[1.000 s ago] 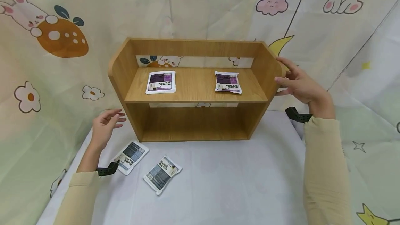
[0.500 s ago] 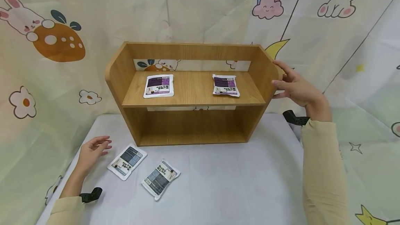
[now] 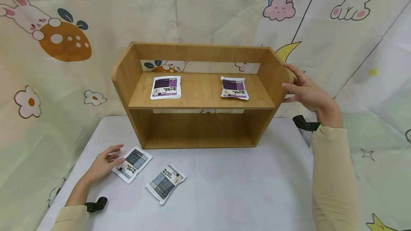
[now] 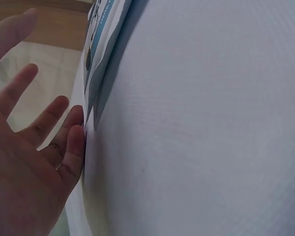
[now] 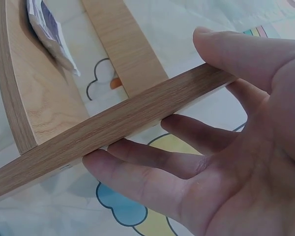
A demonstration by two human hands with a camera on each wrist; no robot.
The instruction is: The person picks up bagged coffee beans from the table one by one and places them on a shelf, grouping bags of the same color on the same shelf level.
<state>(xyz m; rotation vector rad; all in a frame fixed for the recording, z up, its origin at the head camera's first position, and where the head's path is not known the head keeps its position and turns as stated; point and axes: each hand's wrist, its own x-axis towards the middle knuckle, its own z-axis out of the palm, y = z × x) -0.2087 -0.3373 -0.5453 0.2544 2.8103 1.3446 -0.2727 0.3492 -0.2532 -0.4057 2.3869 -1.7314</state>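
In the head view my left hand (image 3: pixel 102 165) reaches over the near-left table. Its thumb overlaps the left edge of a white packet with a blue-grey label (image 3: pixel 132 164); whether it touches cannot be told. In the left wrist view the fingers (image 4: pixel 27 93) are spread and loosely bent beside that packet (image 4: pixel 105 46), holding nothing. A second blue-grey packet (image 3: pixel 166 183) lies askew to the right. My right hand (image 3: pixel 309 92) grips the right side panel of a two-tier wooden shelf (image 3: pixel 205 107). In the right wrist view, the thumb and fingers lie on either side of the panel's edge (image 5: pixel 113 123).
Two white packets with purple labels lie on the upper tier, one at left (image 3: pixel 166 87) and one at right (image 3: pixel 234 88). The shelf stands at the back of a white-covered table (image 3: pixel 231 184), before a cartoon-printed cloth backdrop (image 3: pixel 138 13).
My left hand has drawn back from beside the shelf's left panel towards me, then swung right to the nearer-left blue-grey packet. My right hand keeps its hold. The head view shifts slightly.
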